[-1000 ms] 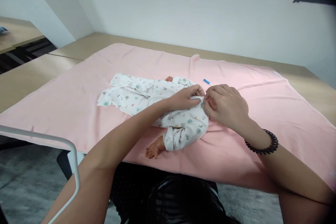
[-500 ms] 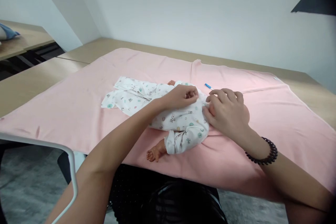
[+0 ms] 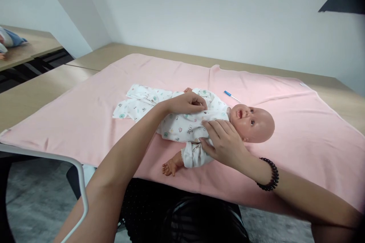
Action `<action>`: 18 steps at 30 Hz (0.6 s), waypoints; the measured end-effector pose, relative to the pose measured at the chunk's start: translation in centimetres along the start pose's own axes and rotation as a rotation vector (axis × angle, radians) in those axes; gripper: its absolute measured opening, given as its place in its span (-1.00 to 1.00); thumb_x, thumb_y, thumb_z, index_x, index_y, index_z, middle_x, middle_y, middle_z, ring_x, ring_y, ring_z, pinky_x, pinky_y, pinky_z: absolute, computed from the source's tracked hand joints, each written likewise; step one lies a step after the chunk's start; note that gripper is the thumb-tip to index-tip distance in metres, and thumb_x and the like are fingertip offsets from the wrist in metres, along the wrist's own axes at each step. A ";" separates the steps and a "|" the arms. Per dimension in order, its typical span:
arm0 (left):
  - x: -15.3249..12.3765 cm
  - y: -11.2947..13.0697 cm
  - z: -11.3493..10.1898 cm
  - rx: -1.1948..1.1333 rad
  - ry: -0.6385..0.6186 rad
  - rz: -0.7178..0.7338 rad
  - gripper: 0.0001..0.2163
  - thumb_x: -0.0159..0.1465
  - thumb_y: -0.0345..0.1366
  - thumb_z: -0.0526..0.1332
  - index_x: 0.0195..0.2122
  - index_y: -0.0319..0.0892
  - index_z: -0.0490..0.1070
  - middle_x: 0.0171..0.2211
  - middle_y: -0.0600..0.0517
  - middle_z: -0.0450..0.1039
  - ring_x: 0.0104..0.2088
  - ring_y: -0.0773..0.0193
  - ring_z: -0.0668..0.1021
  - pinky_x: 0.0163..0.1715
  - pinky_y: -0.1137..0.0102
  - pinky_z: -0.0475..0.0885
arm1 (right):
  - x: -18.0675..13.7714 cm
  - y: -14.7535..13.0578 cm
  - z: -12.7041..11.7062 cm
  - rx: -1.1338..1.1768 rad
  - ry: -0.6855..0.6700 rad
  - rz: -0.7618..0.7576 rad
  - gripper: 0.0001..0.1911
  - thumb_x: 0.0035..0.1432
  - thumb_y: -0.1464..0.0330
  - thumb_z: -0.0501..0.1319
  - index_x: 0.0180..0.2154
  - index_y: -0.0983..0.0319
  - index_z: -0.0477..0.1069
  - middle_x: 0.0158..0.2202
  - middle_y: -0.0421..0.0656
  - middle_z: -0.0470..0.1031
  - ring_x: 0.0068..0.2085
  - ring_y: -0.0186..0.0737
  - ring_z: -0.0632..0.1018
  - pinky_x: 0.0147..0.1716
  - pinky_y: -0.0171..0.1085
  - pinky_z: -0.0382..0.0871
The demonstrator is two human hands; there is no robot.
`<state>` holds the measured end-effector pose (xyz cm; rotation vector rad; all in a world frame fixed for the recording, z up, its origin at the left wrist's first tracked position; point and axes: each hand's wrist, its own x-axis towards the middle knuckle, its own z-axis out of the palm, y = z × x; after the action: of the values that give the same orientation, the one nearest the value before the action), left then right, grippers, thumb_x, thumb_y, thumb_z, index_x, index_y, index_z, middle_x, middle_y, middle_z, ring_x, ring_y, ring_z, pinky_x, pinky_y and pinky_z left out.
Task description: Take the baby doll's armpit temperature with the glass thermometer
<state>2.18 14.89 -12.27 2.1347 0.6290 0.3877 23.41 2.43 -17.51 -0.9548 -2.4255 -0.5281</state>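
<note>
A baby doll (image 3: 252, 123) lies on its back on a pink blanket (image 3: 299, 129), head to the right. It wears a white patterned romper (image 3: 182, 123). My left hand (image 3: 186, 103) rests on the doll's chest, fingers curled and pinching the romper's fabric. My right hand (image 3: 224, 142) lies on the romper at the doll's near shoulder, fingers stretched along the front seam. A black bead bracelet (image 3: 268, 174) circles my right wrist. The doll's bare hand (image 3: 171, 166) sticks out of the near sleeve.
A blue-capped pen (image 3: 230, 95) lies on the blanket behind the doll. The blanket covers a wooden table (image 3: 42, 85). A white chair frame (image 3: 76, 174) stands at the lower left. Another table with cloth items (image 3: 10, 40) is at far left.
My right hand has moved from the doll's neck and face down to its shoulder, uncovering the head. My left hand shifted slightly left on the chest.
</note>
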 end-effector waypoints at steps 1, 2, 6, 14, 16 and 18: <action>0.0 -0.1 -0.1 -0.005 -0.011 0.002 -0.80 0.33 -0.21 0.18 -0.19 -0.16 0.55 -0.60 0.20 0.12 -0.54 0.44 0.23 -0.24 0.35 0.37 | 0.0 0.0 0.1 0.002 0.013 -0.002 -0.52 0.35 0.26 0.18 0.12 0.52 0.42 -0.16 0.07 0.52 -0.16 0.01 0.45 -0.13 -0.06 0.37; 0.0 -0.1 -0.1 -0.006 -0.022 0.004 -0.80 0.32 -0.22 0.17 -0.17 -0.15 0.56 -0.60 0.20 0.11 -0.54 0.44 0.22 -0.24 0.35 0.37 | 0.0 0.0 0.1 0.000 0.028 -0.003 -0.52 0.35 0.27 0.18 0.12 0.53 0.42 -0.20 0.06 0.51 -0.19 0.00 0.43 -0.17 -0.07 0.37; 0.2 -0.3 -0.3 0.007 -0.033 0.016 -0.79 0.33 -0.26 0.15 -0.14 -0.11 0.58 -0.51 0.16 0.33 -0.47 0.41 0.33 -0.09 0.31 0.39 | -0.1 -0.1 0.3 -0.011 0.070 0.011 -0.45 0.33 0.28 0.18 0.17 0.60 0.36 -0.25 0.06 0.47 -0.25 -0.02 0.38 -0.24 -0.10 0.36; 0.1 0.0 -0.5 0.041 -0.083 0.081 -0.74 0.39 -0.27 0.15 -0.02 -0.07 0.60 -0.10 -0.03 0.49 -0.33 0.36 0.41 -0.21 0.35 0.31 | -0.1 -0.3 0.8 -0.058 0.099 -0.036 -0.50 0.30 0.32 0.20 0.10 0.62 0.43 -0.37 -0.01 0.41 -0.32 -0.06 0.35 -0.32 -0.11 0.33; 0.1 0.0 -0.5 0.028 -0.093 0.081 -0.74 0.40 -0.23 0.17 0.00 -0.06 0.60 -0.11 -0.03 0.47 -0.43 0.41 0.31 -0.33 0.37 0.26 | -0.1 -0.3 0.9 -0.049 0.094 -0.030 -0.49 0.30 0.32 0.20 0.12 0.61 0.43 -0.34 0.01 0.43 -0.30 -0.05 0.36 -0.30 -0.11 0.35; 0.1 0.0 -0.5 0.010 -0.095 0.084 -0.74 0.40 -0.22 0.18 0.00 -0.07 0.60 -0.11 -0.04 0.46 -0.41 0.40 0.32 -0.33 0.38 0.25 | -0.2 -0.3 0.8 -0.054 0.105 -0.012 -0.49 0.29 0.31 0.21 0.13 0.57 0.43 -0.23 0.10 0.48 -0.21 0.01 0.41 -0.21 -0.06 0.39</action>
<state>2.01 15.27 -11.99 2.1802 0.4890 0.3273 23.07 2.55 -18.30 -0.9116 -2.3351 -0.6350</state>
